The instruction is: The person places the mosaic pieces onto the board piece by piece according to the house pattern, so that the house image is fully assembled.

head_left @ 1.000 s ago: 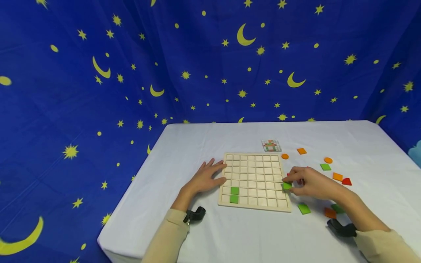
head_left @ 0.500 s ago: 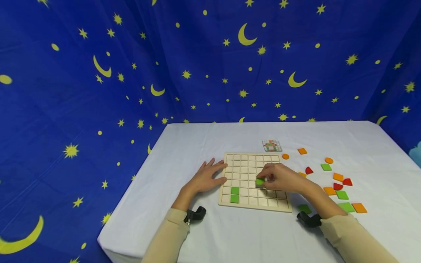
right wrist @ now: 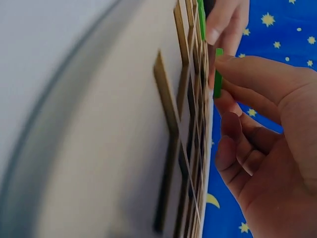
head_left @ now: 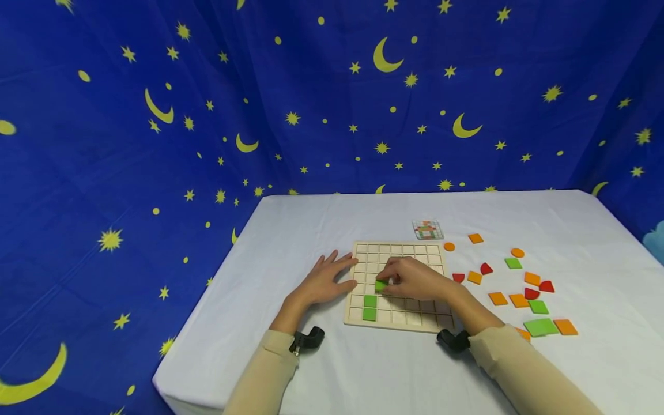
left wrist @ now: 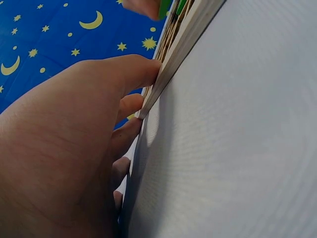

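Green tile [head_left: 381,286], right of and below centre in the head view, is pinched by the right hand [head_left: 417,278] over the wooden grid board [head_left: 398,317]; the left hand [head_left: 323,282], fingers spread, touches the board's left edge. Left wrist view: left hand at left, thumb against the board. Right wrist view: the tile shows edge-on, upper right, between thumb and finger.

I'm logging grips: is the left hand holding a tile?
No, the left hand touches the board, while the right hand pinches a green tile.
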{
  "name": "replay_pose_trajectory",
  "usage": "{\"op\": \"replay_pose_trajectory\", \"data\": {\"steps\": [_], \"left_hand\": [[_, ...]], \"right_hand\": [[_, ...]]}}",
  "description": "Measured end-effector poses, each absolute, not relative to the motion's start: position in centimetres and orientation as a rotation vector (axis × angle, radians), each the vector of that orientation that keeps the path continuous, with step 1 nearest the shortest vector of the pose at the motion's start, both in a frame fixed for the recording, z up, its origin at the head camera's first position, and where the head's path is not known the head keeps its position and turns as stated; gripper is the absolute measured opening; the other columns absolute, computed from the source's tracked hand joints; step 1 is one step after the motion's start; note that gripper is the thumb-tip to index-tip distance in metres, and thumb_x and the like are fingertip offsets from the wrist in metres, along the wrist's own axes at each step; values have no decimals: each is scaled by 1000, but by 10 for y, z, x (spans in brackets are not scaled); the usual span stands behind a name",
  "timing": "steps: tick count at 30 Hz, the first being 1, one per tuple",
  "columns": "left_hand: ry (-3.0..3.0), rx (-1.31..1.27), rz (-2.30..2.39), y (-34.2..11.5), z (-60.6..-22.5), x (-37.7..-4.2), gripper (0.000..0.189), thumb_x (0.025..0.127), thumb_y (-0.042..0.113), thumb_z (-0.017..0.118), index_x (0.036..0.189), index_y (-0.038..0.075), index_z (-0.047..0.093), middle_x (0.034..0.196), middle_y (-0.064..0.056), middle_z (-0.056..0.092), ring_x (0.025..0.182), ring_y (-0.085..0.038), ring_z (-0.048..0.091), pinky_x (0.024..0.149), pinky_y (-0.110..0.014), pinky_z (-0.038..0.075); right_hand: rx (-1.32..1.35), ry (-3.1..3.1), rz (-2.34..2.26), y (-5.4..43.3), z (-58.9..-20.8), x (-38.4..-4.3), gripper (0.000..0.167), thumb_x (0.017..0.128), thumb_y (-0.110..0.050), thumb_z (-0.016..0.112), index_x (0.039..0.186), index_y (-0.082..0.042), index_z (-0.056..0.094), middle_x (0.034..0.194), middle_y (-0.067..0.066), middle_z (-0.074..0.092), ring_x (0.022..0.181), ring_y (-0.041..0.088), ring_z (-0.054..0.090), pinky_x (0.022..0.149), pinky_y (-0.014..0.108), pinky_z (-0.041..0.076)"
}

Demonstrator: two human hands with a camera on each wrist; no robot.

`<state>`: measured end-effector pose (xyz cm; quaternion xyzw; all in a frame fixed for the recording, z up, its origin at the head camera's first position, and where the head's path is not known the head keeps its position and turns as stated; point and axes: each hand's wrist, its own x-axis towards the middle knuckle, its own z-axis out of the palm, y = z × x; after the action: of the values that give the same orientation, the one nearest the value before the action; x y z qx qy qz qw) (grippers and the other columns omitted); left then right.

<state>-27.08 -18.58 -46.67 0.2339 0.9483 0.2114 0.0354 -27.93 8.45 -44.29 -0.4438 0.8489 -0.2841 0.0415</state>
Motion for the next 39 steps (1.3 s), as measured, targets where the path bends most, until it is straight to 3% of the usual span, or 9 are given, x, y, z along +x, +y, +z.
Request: {"op": "replay_pose_trajectory", "data": {"steps": [21,29,39], "left_hand": [[2913,725,654,-186,-466,-271,59,94,51,53,147,29,42,154,9,28,145,-24,10,116,-44,1],[2911,716,657,-184,-466,-271,59,93,51,53,147,29,42,154,10,27,145,-22,10,116,-43,1],[2907,728,691,-184,-469,-270,60,93,51,54,147,27,42,154,8,28,145,-23,10,116,-44,1]], "right_hand": [[-1331,2622,-773,69,-441,-274,24,88,-23,71,110,-13,74,95,-5,60,73,5,52,65,24,47],[-1274,2672,-794,100,-434,-269,23,88,-22,72,108,-12,75,96,-5,60,76,2,55,68,25,51],[-1151,2811,-780,172,-430,-255,23,85,-20,75,106,-12,75,94,-6,60,73,3,50,62,24,47]]}}
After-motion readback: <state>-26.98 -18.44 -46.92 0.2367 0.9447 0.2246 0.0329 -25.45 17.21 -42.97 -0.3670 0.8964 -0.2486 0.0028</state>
